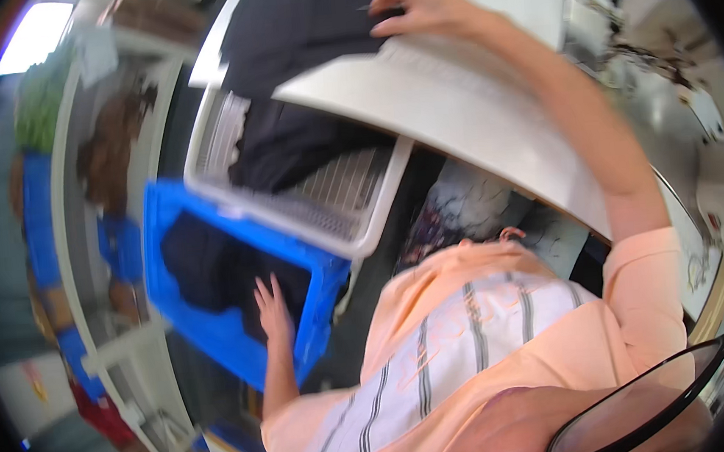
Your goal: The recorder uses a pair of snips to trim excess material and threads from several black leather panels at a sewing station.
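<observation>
My left hand reaches over a blue plastic crate, its fingers apart and nothing in them. Inside that crate lies dark fabric, just beyond my fingertips. At the top, my right hand is closed, with thumb and fingers on the edge of a large black cloth. The cloth spreads over the white tabletop. Black fabric also lies in a white slatted basket beside the blue crate; whether it joins the cloth on the table I cannot tell.
White shelving with blue bins stands at the left. A metal machine part sits on the table at the far right. Patterned fabric shows beneath the table's edge, close to my body.
</observation>
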A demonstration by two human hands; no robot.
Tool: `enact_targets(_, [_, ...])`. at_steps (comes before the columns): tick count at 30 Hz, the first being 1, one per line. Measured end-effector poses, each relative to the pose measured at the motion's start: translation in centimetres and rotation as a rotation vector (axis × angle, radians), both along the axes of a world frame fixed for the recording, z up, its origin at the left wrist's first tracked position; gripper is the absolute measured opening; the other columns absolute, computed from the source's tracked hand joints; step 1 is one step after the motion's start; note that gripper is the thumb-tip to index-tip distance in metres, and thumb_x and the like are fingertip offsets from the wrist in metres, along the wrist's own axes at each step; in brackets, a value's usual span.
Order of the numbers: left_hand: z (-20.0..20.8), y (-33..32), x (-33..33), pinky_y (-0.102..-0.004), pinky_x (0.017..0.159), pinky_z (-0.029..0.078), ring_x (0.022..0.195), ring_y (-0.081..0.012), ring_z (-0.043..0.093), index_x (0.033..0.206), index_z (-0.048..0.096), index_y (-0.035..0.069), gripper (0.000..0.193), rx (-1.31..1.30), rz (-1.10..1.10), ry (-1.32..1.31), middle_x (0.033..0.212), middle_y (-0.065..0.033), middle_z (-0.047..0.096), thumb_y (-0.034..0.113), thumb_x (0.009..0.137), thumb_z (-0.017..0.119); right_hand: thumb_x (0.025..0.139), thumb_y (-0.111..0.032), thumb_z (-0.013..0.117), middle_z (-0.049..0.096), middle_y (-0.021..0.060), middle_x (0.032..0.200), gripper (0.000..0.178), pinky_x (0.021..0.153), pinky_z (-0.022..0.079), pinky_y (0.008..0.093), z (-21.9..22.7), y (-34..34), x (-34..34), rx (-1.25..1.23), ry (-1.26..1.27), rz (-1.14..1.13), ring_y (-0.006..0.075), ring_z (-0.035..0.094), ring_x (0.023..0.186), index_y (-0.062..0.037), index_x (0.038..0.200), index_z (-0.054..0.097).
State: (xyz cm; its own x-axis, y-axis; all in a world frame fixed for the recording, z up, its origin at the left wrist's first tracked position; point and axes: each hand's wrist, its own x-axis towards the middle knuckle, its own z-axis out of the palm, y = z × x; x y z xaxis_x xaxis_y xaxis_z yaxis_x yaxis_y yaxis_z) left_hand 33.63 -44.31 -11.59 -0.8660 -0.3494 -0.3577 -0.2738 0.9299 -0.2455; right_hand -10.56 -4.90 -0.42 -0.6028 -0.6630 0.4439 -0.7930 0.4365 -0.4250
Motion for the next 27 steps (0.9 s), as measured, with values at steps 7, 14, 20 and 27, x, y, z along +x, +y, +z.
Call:
enact_targets(7, [2.0,-3.4,2.7,-0.0405,0.097,0.044,0.125,-0.0399,0.044,0.134,0.044,0.006,0.065,-0.021,0.071,0.257,0.138,-0.0211,0.043,-0.010,0.071,0.055,0.082,-0.005,0.062,0.059,0.0097,0.078,0.010,0.063,0.044,0.0298,1.3,0.3,2.2,-0.095,-0.146,-0.114,0.0181,0.054,0.068,0.0036,0.077,0.060])
enact_targets(14, [2.5,-2.0,5.7,-0.0362,0.096,0.043,0.119,-0.0327,0.051,0.117,0.062,0.010,0.039,-0.145,-0.174,0.245,0.127,-0.0147,0.056,0.001,0.079,0.059,0.093,-0.032,0.057,0.059,0.0054,0.086,0.031,0.077,0.042,0.0243,-4.1,2.2,-4.2,-0.017,-0.062,-0.069,0.0135,0.054,0.080,-0.0009,0.099,0.058])
enact_targets(20, [7.1,-2.1,2.9,-0.0387,0.094,0.044,0.113,-0.0314,0.056,0.124,0.057,0.008,0.035,0.049,0.225,0.842,0.123,-0.0129,0.060,0.010,0.089,0.056,0.095,-0.031,0.054,0.056,0.0025,0.085,0.031,0.079,0.040,0.0225,-3.8,2.0,-4.0,-0.049,-0.056,-0.067,0.0092,0.050,0.080,-0.0002,0.099,0.056])
enact_targets(27, [0.3,-1.2,4.2,-0.0445,0.102,0.039,0.132,-0.0396,0.035,0.136,0.046,0.019,0.064,0.212,0.057,0.159,0.145,-0.0204,0.035,0.002,0.077,0.062,0.094,-0.026,0.056,0.054,-0.0024,0.085,0.026,0.076,0.038,0.0196,-4.2,2.3,-3.9,-0.049,-0.131,-0.072,0.0062,0.046,0.080,-0.0008,0.100,0.058])
